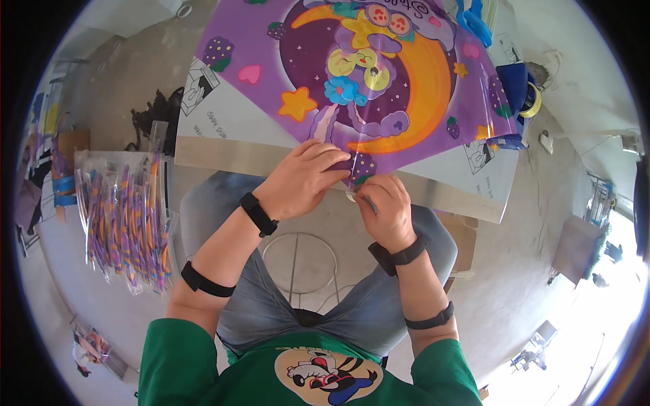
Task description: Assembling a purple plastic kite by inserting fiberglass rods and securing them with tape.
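Note:
A glossy purple printed sheet [433, 145] with a yellow moon and cartoon figures lies across the table, one pointed corner turned toward me and reaching past the table's near edge. My left hand [303, 177] is at the left side of that corner, its fingers on the sheet and closed on the edge. At the tip, my right hand [387, 210] has thumb and forefinger pinched together on the same corner. A small whitish bit [351, 196] shows beside the right fingertips; what it is I cannot make out.
Under the sheet is the white table top [230, 139] with printed drawings. A blue box [512, 101] with a tape roll [532, 101] stands at its right, and blue-handled scissors [474, 24] lie farther back. Bagged purple-orange strips [125, 216] are to my left. A round stool frame [298, 264] is below.

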The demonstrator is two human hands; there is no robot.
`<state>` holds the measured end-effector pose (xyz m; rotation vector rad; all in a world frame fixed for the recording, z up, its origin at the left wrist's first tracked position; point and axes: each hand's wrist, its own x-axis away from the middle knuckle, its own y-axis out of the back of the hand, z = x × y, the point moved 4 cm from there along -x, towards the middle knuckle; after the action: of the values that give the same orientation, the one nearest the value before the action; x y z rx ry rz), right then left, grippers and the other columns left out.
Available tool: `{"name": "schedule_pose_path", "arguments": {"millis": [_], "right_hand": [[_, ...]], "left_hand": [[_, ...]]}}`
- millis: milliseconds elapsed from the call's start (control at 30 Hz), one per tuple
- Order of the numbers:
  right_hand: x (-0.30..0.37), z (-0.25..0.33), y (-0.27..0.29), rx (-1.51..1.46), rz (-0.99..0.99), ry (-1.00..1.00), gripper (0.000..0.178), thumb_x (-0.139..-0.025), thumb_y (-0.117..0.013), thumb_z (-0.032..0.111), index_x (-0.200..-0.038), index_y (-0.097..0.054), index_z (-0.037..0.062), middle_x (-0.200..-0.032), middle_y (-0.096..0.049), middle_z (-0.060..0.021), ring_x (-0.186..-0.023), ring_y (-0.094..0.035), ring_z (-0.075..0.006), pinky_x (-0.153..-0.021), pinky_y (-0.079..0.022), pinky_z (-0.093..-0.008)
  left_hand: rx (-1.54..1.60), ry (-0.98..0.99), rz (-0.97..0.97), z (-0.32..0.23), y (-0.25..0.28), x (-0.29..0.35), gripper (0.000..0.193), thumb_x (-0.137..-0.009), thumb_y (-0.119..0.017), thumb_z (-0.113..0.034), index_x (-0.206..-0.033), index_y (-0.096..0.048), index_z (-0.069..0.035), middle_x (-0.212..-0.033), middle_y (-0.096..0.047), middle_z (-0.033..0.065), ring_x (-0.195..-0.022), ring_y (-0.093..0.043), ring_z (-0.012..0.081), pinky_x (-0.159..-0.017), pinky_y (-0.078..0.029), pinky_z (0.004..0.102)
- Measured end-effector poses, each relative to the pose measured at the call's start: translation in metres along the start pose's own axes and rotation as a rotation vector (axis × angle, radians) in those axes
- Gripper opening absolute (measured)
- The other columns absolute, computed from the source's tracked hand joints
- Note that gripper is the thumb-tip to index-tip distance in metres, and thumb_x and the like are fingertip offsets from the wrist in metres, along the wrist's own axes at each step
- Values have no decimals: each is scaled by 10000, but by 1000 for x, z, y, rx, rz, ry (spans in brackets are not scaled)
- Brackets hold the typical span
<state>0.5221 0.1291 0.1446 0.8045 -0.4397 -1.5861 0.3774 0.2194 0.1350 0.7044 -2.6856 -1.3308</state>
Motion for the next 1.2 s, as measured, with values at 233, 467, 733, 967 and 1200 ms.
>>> {"name": "schedule_pose_path", "arguments": {"millis": [233, 467, 733, 967, 1200], "right_hand": [[-9, -9, -3, -22, 11, -99, 155, -615, -674, -20, -726, -584, 40, -772, -559, -89, -737, -548, -293, -640, -458, -378], [-17, -13, -7, -14, 7, -176, 145, -622, -666, -24, -725, -588, 41, -734, -552, -86, -710, -552, -295, -618, -457, -375], [-19, -17, -8, 11, 7, -203, 158, -613, -673, -23, -727, -589, 46, -718, -548, -77, -697, -558, -283, -597, -454, -372], [-20, -20, -10, 14, 8, -229, 157, -612, -679, -12, -719, -586, 53, -714, -548, -77, -683, -556, -281, -585, -449, -371], [-20, -21, -12, 22, 15, -252, 152, -612, -677, -5, -716, -584, 57, -714, -548, -76, -686, -558, -281, -591, -451, -371]], "left_hand": [[72, -12, -25, 10, -1, 0, 305, -643, -630, 1, -927, -662, -105, -1160, -541, 80, -1104, -492, 278, -984, -358, 430], [127, -1, -78, 13, -1, -3, 209, -625, -649, -11, -811, -681, -101, -1084, -573, 73, -1040, -526, 281, -942, -381, 412], [95, 3, -79, 11, 0, -6, 168, -631, -648, -38, -771, -690, -120, -1060, -585, 61, -1039, -529, 270, -931, -385, 398], [49, 1, -55, 8, 0, -7, 161, -637, -644, -47, -767, -691, -128, -1058, -593, 62, -1045, -533, 265, -960, -379, 414], [21, -13, -37, 6, 1, -7, 177, -638, -629, -51, -777, -690, -141, -1061, -594, 61, -1045, -535, 264, -968, -379, 436]]}}
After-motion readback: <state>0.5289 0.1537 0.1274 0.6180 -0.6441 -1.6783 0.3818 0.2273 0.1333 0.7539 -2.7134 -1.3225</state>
